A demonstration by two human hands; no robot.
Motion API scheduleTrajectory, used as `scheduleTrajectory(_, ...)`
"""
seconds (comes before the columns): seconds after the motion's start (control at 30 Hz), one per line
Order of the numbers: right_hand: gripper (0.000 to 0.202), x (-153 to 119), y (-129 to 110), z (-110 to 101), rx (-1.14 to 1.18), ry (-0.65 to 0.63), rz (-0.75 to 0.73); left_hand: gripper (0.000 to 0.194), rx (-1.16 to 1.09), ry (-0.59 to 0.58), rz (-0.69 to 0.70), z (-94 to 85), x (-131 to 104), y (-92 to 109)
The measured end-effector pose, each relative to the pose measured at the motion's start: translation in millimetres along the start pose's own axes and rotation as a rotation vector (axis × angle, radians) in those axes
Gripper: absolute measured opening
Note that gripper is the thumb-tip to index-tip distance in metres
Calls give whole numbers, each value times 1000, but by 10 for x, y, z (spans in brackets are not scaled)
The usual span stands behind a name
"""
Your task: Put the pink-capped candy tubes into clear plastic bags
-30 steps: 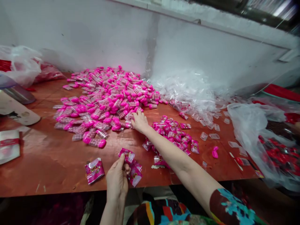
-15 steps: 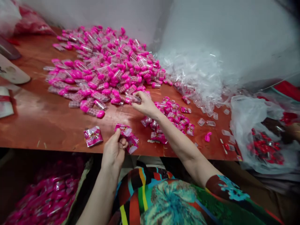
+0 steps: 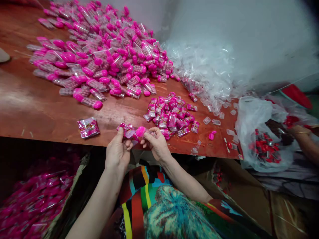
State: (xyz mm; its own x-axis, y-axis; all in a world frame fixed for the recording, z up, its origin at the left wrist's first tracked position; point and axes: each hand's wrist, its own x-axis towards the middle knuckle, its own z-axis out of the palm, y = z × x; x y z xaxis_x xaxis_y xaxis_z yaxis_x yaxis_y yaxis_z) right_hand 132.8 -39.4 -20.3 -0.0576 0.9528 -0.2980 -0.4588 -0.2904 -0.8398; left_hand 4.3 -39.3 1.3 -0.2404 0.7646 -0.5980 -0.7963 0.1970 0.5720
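Observation:
My left hand (image 3: 119, 147) pinches a pink printed wrapper (image 3: 128, 131) above the table's front edge. Beside it, my right hand (image 3: 156, 142) grips a small clear bottle with a pink cap (image 3: 140, 131); the cap points at the wrapper and touches or nearly touches it. Most of that bottle is hidden by my fingers. A flat pink packet (image 3: 88, 127) lies to the left. Behind my right hand is a pile of small pink packets (image 3: 171, 114). Further back spreads a large heap of pink-capped bottles (image 3: 109, 53).
Clear plastic containers (image 3: 206, 66) are heaped against the wall. At the right, a clear bag (image 3: 249, 116) holds red-capped pieces, near another person's hand (image 3: 300, 131). A box of pink packets (image 3: 37, 202) stands below the table (image 3: 50, 122) at left.
My right hand has come back from the bottle heap to my left hand, bringing a pink-capped bottle. The view has shifted, and another person's hand now shows at the right.

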Motion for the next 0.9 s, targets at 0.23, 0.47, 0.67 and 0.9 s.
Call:
scheduleTrajectory(0.23,46,-187,28,-132,-88,-9,-31,36,87,-71,53,-55,-138,-201)
scheduleTrajectory(0.47,36,-338,133,-173,-266,14,-273,41,101,-104,12,-53,-193,-298)
scheduleTrajectory(0.67,33,-356,116,-261,-420,-6,-251,29,82,-204,1,-58,-226,-269)
scheduleTrajectory(0.9,45,-328,19,-239,-160,-48,-101,32,175,-203,-37,-95,-216,-286)
